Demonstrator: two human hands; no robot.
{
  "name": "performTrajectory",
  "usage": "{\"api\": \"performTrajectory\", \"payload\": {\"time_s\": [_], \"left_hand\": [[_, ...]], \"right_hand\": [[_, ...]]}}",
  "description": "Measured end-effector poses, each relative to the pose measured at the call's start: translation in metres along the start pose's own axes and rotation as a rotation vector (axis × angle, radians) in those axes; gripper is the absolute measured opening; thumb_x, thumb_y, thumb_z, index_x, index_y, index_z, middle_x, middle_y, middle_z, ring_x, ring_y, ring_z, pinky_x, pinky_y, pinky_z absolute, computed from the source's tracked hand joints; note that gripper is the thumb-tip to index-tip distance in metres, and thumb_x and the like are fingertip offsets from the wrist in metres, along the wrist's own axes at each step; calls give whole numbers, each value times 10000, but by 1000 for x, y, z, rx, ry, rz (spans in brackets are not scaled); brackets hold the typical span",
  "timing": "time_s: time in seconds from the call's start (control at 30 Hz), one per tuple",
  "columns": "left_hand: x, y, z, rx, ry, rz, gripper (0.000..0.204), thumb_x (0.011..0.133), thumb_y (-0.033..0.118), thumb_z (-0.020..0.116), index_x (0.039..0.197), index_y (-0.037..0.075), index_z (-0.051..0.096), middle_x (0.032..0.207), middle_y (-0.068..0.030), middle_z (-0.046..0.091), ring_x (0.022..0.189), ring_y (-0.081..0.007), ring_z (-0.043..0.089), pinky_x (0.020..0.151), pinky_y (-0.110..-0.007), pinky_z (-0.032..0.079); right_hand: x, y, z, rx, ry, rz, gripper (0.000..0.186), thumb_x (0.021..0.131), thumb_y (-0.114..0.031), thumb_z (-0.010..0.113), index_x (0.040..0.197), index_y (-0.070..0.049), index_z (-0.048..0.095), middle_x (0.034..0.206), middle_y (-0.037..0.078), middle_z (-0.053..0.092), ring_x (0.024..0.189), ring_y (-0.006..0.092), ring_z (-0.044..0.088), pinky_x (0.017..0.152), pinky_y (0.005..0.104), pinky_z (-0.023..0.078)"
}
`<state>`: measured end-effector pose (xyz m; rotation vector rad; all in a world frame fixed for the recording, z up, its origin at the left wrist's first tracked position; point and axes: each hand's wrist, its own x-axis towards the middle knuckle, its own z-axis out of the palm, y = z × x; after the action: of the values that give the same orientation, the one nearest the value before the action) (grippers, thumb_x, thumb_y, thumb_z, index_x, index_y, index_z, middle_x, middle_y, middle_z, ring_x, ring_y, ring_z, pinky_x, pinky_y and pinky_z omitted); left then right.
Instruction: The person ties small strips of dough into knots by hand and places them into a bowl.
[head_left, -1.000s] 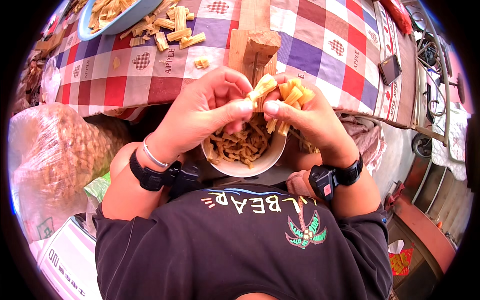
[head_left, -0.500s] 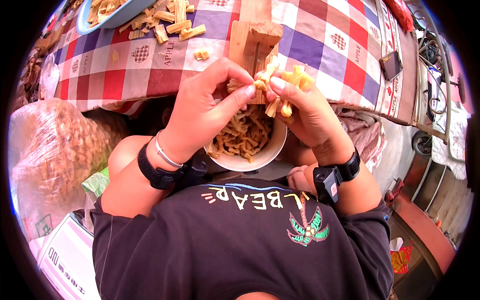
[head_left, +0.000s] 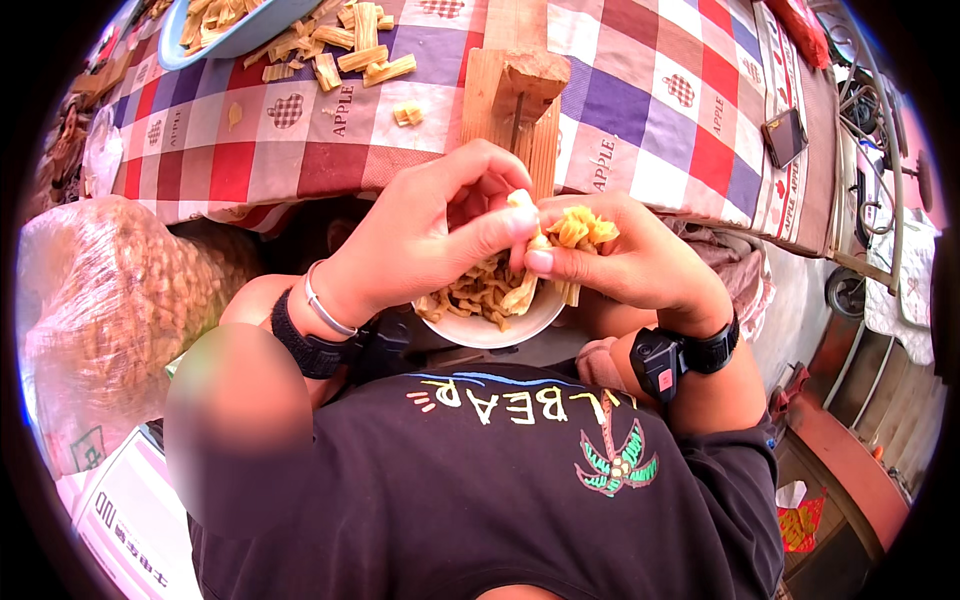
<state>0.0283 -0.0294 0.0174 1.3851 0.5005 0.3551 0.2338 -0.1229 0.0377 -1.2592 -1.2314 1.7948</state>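
Observation:
My right hand (head_left: pixel 635 262) grips a small bundle of yellow sticks (head_left: pixel 580 230) over a white bowl (head_left: pixel 497 330) that rests on my lap. My left hand (head_left: pixel 435 235) pinches one strip (head_left: pixel 527 290) between thumb and forefinger and draws it down from the bundle toward the bowl. The bowl is full of thin tan peeled strips (head_left: pixel 480 290). Both wrists wear black bands, and the left wrist also has a silver bangle.
A wooden block stand (head_left: pixel 512 105) rises at the edge of the checkered tablecloth (head_left: pixel 640 110). Cut yellow sticks (head_left: pixel 365 55) lie beside a blue bowl (head_left: pixel 215 40) at the top left. A clear sack of tan pieces (head_left: pixel 115 300) sits at my left. A phone (head_left: pixel 783 137) lies far right.
Both hands have dropped closer to the bowl. The bundle in my right hand looks smaller, and my left hand now pulls a strip downward from it.

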Motion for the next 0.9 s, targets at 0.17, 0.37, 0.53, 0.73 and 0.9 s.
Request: {"api": "performTrajectory", "payload": {"time_s": [0.17,0.37,0.53,0.73,0.9], "left_hand": [[1,4,1,111,17,-32,156,995,178,621,997,22,619,860,31,589,753,-39,499,680,-210,421],[0,-1,-14,327,184,-19,223,1001,217,614,911,14,630,794,55,552,731,-25,453,649,-205,377],[-9,-18,-17,440,107,-140,249,996,241,623,914,7,647,790,51,577,743,-28,482,671,-203,400],[-11,-49,-12,301,-42,-267,248,989,277,627,937,45,701,685,67,529,649,-13,458,581,-183,339],[-50,-74,-41,482,-317,-659,247,980,262,629,995,30,713,720,27,592,676,-55,522,617,-223,414]], "right_hand": [[-3,-4,2,35,27,135,260,949,-175,703,1125,13,669,962,12,684,909,82,607,820,259,500],[-21,-4,-1,-783,133,16,466,847,-328,782,1157,0,665,994,146,669,954,281,663,820,370,533],[-47,-18,-2,-263,714,-375,338,1034,-202,432,1130,53,631,1046,92,676,973,190,619,909,330,489],[-64,10,33,-328,534,-602,319,1031,-199,449,1145,49,613,1043,100,673,968,190,623,898,329,490],[-35,33,59,-334,368,-605,306,1029,-197,462,1157,46,597,1041,106,669,963,191,627,889,329,492]]}}
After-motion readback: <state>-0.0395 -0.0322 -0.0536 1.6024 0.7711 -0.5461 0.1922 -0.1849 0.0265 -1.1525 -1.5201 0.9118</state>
